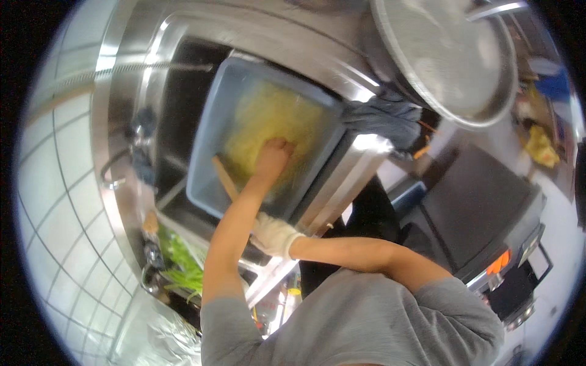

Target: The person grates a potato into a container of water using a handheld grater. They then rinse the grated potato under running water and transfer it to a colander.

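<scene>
A grey-blue plastic tub (203, 183) stands in a steel sink, with a mass of blurred yellow food pieces (270, 110) inside. My bare left hand (274, 158) reaches into the tub at the yellow food, its fingers curled downward. What lies beneath them is hidden. My right hand (276, 235) wears a pale glove and is at the tub's near end, partly behind my left forearm. A wooden stick or handle (224, 177) slants from inside the tub behind that forearm towards the glove. The forearm hides whether the glove grips it.
A large steel pot (508, 87) with cloudy liquid stands at the upper right. Dark cloth (384, 119) lies beside the tub. Leafy greens (183, 261) and taps (142, 130) are at left. A dark-topped appliance (476, 201) stands at right.
</scene>
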`<act>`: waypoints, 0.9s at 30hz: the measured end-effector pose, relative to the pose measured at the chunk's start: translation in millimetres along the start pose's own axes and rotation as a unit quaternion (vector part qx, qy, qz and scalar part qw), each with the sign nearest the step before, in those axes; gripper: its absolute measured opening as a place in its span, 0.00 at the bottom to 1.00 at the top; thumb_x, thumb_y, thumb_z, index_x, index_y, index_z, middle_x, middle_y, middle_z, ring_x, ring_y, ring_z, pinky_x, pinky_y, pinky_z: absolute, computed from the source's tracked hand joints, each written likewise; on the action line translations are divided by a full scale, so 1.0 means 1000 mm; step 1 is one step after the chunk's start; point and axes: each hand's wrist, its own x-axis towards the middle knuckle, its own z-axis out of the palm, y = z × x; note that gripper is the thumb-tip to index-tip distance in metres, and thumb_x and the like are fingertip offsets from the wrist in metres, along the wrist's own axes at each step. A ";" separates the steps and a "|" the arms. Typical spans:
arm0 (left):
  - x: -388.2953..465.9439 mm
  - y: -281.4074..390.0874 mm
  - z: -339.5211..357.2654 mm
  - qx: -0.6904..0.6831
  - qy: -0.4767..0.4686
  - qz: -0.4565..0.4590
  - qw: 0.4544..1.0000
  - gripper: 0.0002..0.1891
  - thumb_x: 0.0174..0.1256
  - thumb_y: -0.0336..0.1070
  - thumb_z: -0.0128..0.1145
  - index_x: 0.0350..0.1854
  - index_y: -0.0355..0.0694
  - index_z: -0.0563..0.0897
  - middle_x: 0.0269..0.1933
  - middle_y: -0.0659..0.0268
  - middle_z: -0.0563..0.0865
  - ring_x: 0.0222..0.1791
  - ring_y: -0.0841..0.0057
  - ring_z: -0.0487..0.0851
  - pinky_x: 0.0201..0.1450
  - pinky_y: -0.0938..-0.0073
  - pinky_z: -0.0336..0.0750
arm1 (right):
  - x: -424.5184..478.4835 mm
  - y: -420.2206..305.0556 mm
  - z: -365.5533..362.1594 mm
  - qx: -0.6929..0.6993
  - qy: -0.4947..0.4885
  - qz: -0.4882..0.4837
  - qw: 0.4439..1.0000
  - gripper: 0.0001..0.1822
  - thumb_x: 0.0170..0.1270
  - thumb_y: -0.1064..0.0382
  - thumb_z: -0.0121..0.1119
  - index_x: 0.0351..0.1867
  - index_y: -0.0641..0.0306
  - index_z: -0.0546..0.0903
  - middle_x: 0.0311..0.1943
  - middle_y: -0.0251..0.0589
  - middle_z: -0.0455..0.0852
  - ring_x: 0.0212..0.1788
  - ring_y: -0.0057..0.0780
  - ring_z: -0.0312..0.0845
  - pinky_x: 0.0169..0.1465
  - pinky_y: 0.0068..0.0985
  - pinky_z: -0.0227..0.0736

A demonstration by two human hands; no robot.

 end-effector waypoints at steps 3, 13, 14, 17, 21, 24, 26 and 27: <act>-0.013 0.026 -0.025 -0.070 0.083 -0.112 0.988 0.08 0.59 0.32 0.58 0.40 0.41 0.84 0.40 0.55 0.84 0.44 0.54 0.81 0.47 0.57 0.75 | -0.007 -0.006 -0.008 0.057 0.075 -0.021 0.995 0.22 0.65 0.57 0.52 0.56 0.67 0.69 0.46 0.63 0.75 0.44 0.54 0.79 0.44 0.42 0.76; 0.008 0.190 -0.121 -0.338 0.101 -0.011 0.936 0.18 0.63 0.48 0.60 0.52 0.48 0.82 0.45 0.56 0.84 0.39 0.58 0.84 0.41 0.61 0.78 | 0.006 -0.042 -0.045 0.070 -0.131 0.236 0.960 0.21 0.61 0.56 0.54 0.54 0.60 0.69 0.46 0.56 0.79 0.48 0.54 0.79 0.48 0.46 0.75; 0.014 0.204 -0.119 -0.341 0.154 0.033 0.927 0.21 0.62 0.48 0.61 0.56 0.46 0.80 0.49 0.54 0.82 0.44 0.57 0.82 0.44 0.61 0.77 | 0.009 -0.042 -0.033 0.044 -0.095 0.267 0.958 0.21 0.61 0.55 0.54 0.53 0.60 0.69 0.48 0.56 0.78 0.48 0.56 0.79 0.49 0.47 0.74; 0.007 0.189 -0.140 -0.419 0.202 0.051 0.884 0.29 0.60 0.46 0.64 0.63 0.42 0.74 0.56 0.51 0.76 0.54 0.55 0.77 0.54 0.64 0.74 | 0.015 -0.041 -0.029 0.002 -0.025 0.277 0.961 0.23 0.64 0.54 0.52 0.57 0.62 0.68 0.51 0.56 0.76 0.49 0.58 0.77 0.53 0.47 0.72; -0.045 0.088 -0.162 -0.417 0.287 -0.296 0.810 0.18 0.64 0.38 0.59 0.55 0.39 0.78 0.42 0.60 0.86 0.40 0.69 0.84 0.46 0.70 0.78 | 0.008 0.012 -0.037 -0.072 0.042 0.067 0.994 0.22 0.66 0.61 0.49 0.59 0.68 0.71 0.53 0.57 0.78 0.54 0.52 0.75 0.60 0.39 0.68; -0.100 -0.049 -0.138 -0.275 0.574 -0.286 0.716 0.19 0.66 0.29 0.56 0.59 0.36 0.75 0.55 0.60 0.79 0.54 0.74 0.78 0.59 0.71 0.72 | 0.003 -0.009 -0.093 -0.001 0.150 0.048 0.987 0.18 0.64 0.60 0.54 0.53 0.67 0.77 0.48 0.57 0.81 0.52 0.49 0.77 0.56 0.38 0.71; -0.122 -0.099 -0.168 -0.237 0.551 -0.318 0.735 0.27 0.65 0.24 0.54 0.67 0.37 0.67 0.61 0.58 0.76 0.56 0.72 0.77 0.60 0.71 0.72 | 0.013 -0.013 -0.129 0.012 0.136 0.075 0.988 0.18 0.65 0.61 0.55 0.53 0.65 0.77 0.44 0.55 0.83 0.46 0.43 0.81 0.52 0.32 0.73; -0.127 -0.119 -0.178 -0.260 0.550 -0.282 0.742 0.30 0.64 0.22 0.53 0.70 0.40 0.64 0.63 0.57 0.75 0.57 0.71 0.77 0.60 0.71 0.72 | 0.018 -0.015 -0.140 0.014 0.122 0.102 0.987 0.17 0.65 0.61 0.55 0.52 0.64 0.77 0.41 0.54 0.84 0.43 0.39 0.82 0.49 0.29 0.74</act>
